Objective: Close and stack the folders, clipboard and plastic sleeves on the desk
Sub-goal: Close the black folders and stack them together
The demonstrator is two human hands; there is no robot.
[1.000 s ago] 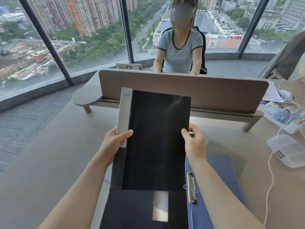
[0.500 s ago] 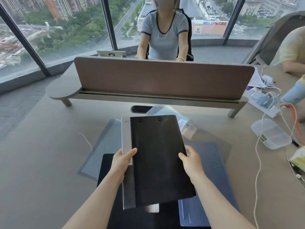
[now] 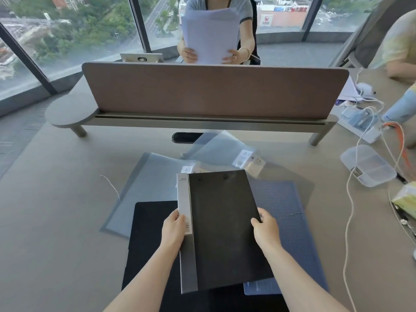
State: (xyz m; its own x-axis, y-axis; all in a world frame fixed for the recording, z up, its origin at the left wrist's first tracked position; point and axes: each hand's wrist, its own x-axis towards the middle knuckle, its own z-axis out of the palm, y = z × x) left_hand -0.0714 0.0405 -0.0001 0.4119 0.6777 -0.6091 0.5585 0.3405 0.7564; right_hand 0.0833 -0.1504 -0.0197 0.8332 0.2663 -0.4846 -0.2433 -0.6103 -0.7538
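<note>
I hold a closed black folder [image 3: 221, 224] with a grey label strip along its spine. My left hand [image 3: 174, 229] grips the spine edge and my right hand [image 3: 265, 228] grips the opposite edge. The folder hovers low over the desk. Under it lies another black folder [image 3: 150, 239] to the left and a blue folder [image 3: 286, 221] to the right. Further back lie translucent plastic sleeves [image 3: 148, 183] and a pack of sleeves [image 3: 227, 149] with A4 labels.
A brown divider panel [image 3: 213, 88] on a grey shelf crosses the desk ahead. A clear plastic box [image 3: 368, 167], white cables [image 3: 351, 199] and a charger lie at the right. A person behind the divider holds papers; another sits at far right.
The black folder came down from an upright raised position to low and flat over the desk. The view tilted down, showing the sleeves. The person opposite lifted papers.
</note>
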